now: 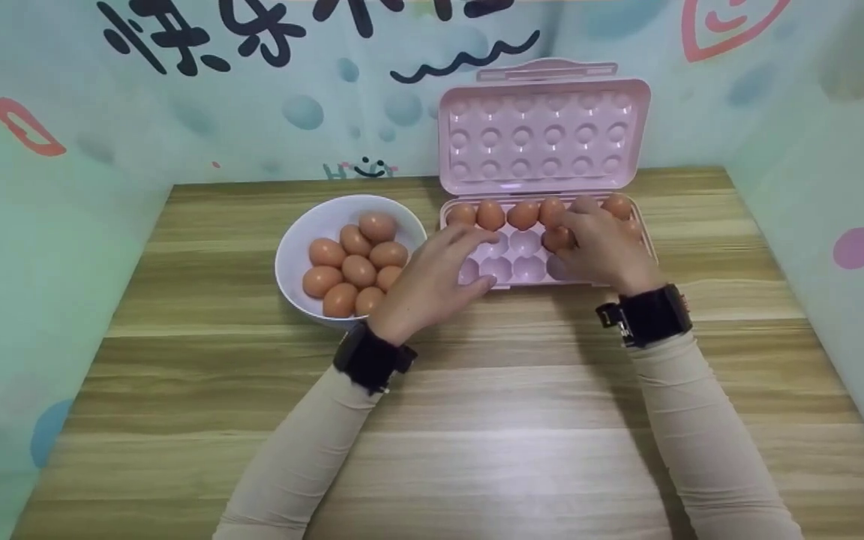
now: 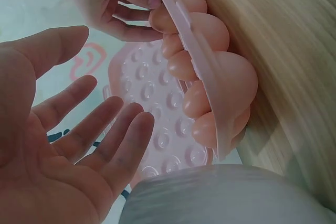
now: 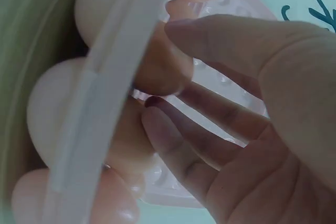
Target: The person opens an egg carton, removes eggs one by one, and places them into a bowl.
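Observation:
A pink egg carton (image 1: 529, 268) lies open on the table, brown eggs along its back row and at its right side. My right hand (image 1: 603, 247) is over the right part of the carton. There its thumb and fingers pinch a brown egg (image 3: 165, 66) seated in a cup, seen closely in the right wrist view. My left hand (image 1: 432, 281) hovers at the carton's left end, its fingers spread and nothing in them; the left wrist view shows the bare palm (image 2: 47, 182). The right hand covers some of the cups.
A white bowl (image 1: 291, 232) holding several brown eggs (image 1: 358, 271) stands left of the carton, partly behind my left hand. The carton's dimpled lid (image 1: 537, 120) stands raised at the back, near a patterned backdrop (image 1: 252, 127). Wood-grain tabletop (image 1: 492, 420) stretches in front.

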`<state>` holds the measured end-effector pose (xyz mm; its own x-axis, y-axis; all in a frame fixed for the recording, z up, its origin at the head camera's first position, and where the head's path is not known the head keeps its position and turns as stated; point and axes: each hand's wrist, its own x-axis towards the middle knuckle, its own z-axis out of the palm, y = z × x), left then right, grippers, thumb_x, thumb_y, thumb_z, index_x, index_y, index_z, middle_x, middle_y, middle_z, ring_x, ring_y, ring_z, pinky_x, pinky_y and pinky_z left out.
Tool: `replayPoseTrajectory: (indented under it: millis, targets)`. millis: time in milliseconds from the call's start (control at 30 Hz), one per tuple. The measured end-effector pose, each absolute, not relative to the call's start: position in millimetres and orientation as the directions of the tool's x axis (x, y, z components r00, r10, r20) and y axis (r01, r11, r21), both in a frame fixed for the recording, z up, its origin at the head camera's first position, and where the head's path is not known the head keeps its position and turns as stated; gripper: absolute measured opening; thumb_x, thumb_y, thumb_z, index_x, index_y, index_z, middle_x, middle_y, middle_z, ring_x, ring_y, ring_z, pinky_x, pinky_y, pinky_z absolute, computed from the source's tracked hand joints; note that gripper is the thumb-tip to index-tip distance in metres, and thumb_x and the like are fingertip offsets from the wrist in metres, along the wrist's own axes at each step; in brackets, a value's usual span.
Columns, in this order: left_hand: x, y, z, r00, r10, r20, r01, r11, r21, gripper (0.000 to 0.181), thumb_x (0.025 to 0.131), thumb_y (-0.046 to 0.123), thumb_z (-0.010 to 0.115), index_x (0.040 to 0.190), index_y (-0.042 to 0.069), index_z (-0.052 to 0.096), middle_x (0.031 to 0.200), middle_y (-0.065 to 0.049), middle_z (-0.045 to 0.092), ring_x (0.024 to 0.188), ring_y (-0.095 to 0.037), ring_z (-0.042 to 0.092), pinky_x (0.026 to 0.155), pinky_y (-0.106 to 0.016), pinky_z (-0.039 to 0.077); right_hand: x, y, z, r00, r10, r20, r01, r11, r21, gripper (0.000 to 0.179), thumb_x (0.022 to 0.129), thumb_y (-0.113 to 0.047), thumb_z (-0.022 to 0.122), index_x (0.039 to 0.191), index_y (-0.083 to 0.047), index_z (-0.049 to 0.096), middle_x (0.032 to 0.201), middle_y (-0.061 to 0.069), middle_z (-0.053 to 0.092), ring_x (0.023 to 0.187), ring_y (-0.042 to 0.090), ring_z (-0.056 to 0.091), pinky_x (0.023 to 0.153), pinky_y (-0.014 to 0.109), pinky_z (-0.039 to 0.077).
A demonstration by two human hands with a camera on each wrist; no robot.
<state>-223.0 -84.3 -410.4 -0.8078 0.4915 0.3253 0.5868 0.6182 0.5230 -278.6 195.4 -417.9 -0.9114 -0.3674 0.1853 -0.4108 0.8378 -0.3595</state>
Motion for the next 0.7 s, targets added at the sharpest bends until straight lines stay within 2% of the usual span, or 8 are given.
replayPoseTrajectory:
  millis: [267, 467, 567, 700]
  targets:
    - [-225.8, -83.0, -414.2, -0.795, 0.496, 0.349, 0.606, 0.609, 0.512, 0.047, 0.097, 0.023, 0.078, 0.141, 0.013, 0.064, 0.137, -0.003, 0.062, 0.128, -0.021, 0.059, 0.109, -0.034, 0.046, -279.2, 191.1, -424.0, -0.909, -0.371, 0.189, -0.415, 0.840, -0.348, 0.023, 0.074, 0.002, 0.076, 0.091, -0.009, 0.064, 0.098, 0.013, 0.055, 0.095, 0.034, 0.048, 0.073, 0.046, 0.042]
    - [-227.1, -82.6, -417.8, -0.787, 0.503, 0.359, 0.617, 0.609, 0.499, 0.046, 0.097, 0.022, 0.077, 0.141, 0.014, 0.065, 0.137, -0.003, 0.061, 0.128, -0.022, 0.058, 0.110, -0.033, 0.045, -279.3, 191.5, -426.5, -0.907, -0.363, 0.213, -0.417, 0.845, -0.334, 0.021, 0.073, 0.001, 0.079, 0.085, -0.010, 0.064, 0.093, 0.011, 0.053, 0.092, 0.032, 0.048, 0.070, 0.044, 0.040]
    - [-227.4, -83.2, -418.6, -0.789, 0.500, 0.358, 0.614, 0.609, 0.502, 0.045, 0.098, 0.023, 0.076, 0.141, 0.014, 0.065, 0.137, -0.002, 0.062, 0.129, -0.022, 0.058, 0.111, -0.033, 0.045, -279.6, 192.2, -426.3, -0.910, -0.358, 0.210, -0.411, 0.846, -0.339, 0.022, 0.072, 0.000, 0.079, 0.085, -0.011, 0.064, 0.093, 0.011, 0.052, 0.091, 0.031, 0.047, 0.068, 0.043, 0.039]
    - [-227.9, -83.7, -417.3, -0.797, 0.485, 0.360, 0.603, 0.611, 0.513, 0.044, 0.097, 0.022, 0.076, 0.139, 0.013, 0.066, 0.137, -0.003, 0.061, 0.129, -0.023, 0.058, 0.110, -0.034, 0.045, -278.9, 193.7, -423.6, -0.911, -0.345, 0.227, -0.407, 0.844, -0.349, 0.028, 0.072, -0.002, 0.079, 0.093, -0.014, 0.065, 0.095, 0.009, 0.056, 0.093, 0.030, 0.050, 0.072, 0.044, 0.038]
